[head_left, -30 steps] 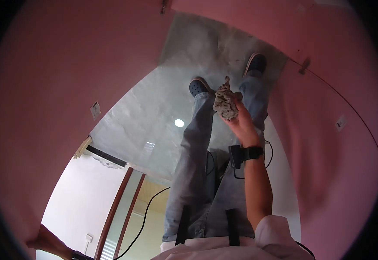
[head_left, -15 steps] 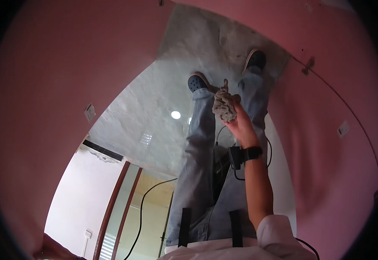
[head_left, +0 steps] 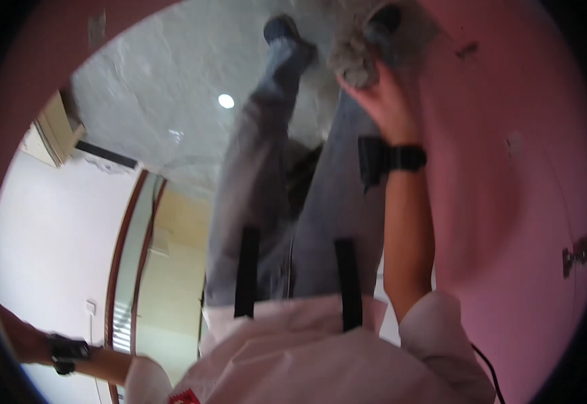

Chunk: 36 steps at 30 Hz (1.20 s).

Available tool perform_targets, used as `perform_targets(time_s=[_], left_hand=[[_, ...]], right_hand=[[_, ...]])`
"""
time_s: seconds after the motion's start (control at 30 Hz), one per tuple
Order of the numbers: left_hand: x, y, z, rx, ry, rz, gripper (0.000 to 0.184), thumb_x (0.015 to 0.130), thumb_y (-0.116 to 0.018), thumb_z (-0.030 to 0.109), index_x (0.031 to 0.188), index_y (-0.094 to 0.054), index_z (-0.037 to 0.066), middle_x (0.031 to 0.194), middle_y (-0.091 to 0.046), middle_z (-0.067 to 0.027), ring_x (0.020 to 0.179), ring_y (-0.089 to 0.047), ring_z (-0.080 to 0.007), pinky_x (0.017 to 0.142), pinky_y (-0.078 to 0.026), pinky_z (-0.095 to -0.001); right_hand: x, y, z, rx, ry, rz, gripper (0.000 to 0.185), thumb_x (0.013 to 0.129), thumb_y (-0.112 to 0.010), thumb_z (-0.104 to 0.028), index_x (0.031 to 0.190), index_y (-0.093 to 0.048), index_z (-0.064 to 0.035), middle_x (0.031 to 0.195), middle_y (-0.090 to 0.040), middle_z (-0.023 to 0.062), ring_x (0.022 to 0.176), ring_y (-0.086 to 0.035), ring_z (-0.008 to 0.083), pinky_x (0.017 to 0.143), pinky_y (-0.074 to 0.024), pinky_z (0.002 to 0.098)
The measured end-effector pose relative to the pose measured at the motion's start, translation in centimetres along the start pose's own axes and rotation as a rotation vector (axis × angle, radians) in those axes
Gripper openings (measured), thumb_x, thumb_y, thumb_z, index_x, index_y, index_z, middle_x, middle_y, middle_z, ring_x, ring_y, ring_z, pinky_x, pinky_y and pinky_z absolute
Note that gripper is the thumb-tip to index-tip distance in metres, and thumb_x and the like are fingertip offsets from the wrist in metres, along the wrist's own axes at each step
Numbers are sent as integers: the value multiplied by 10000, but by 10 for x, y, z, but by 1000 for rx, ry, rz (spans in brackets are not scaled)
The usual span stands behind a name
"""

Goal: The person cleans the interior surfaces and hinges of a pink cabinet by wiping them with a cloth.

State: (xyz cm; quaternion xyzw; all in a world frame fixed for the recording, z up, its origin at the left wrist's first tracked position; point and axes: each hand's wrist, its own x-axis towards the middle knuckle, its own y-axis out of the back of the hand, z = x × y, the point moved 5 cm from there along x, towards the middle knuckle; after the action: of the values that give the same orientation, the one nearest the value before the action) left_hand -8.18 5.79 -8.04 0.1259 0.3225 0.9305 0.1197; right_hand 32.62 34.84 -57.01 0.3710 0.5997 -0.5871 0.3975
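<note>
Your right hand (head_left: 389,101) clutched a bunched cloth (head_left: 355,62); loose folds probably risked slipping floorward (head_left: 172,74). Left hand (head_left: 24,340): couldn't tell its grip.

Indoor room, exact kind unclear, glossy marbled floor (head_left: 152,64), white wall (head_left: 51,229) with electrical box (head_left: 91,308) at left, brown trim (head_left: 125,236) beside it, pink panel (head_left: 509,222) right.

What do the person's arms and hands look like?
The right hand and left hand wear no gloves. The right arm has a black strap with a boxy black gadget; the left arm has a dark band. The pale sleeves are short.
</note>
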Motion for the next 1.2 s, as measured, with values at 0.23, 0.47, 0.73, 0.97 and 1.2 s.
perform_targets(time_s=[0.23,0.47,0.73,0.97,1.2], left_hand=[[-16,-15,-31,-272,-137,-63,783,968,-556,531,1568,-220,157,1611,-256,-129,1484,-241,-326,1242,-220,-492],[-43,-5,-49,-663,-13,277,567,997,-622,356,1384,-490,-37,1420,-532,-117,1283,-511,-219,1134,-373,-390],[-76,18,-47,-867,-95,256,348,956,-662,159,1248,-586,-14,1208,-614,-72,1143,-577,-181,1037,-441,-360],[-67,36,-9,-723,-9,297,243,913,-692,145,1061,-671,-47,1032,-663,-45,966,-592,-143,879,-466,-327],[-54,31,-20,-697,-16,270,214,896,-710,130,1029,-688,-35,977,-676,-37,915,-605,-140,836,-476,-317]], right_hand=[[-76,-71,-26,19,183,34,383,1042,-502,-184,1393,-492,-31,1430,-522,131,1327,-497,297,1127,-389,523],[-181,-128,-21,69,230,-253,355,1027,-513,-194,1356,-546,-66,1346,-606,132,1229,-587,284,1080,-453,486],[-262,-198,-23,16,282,-786,313,1037,-505,-263,1280,-586,-83,1273,-634,81,1130,-629,251,993,-500,433],[-268,-168,-70,-56,348,-619,347,1014,-521,-242,1330,-572,-107,1295,-631,70,1166,-614,227,974,-509,435],[-321,-129,-90,-1777,1088,172,739,712,-776,-456,1315,-586,-74,1271,-641,133,1182,-598,315,1003,-478,409]])
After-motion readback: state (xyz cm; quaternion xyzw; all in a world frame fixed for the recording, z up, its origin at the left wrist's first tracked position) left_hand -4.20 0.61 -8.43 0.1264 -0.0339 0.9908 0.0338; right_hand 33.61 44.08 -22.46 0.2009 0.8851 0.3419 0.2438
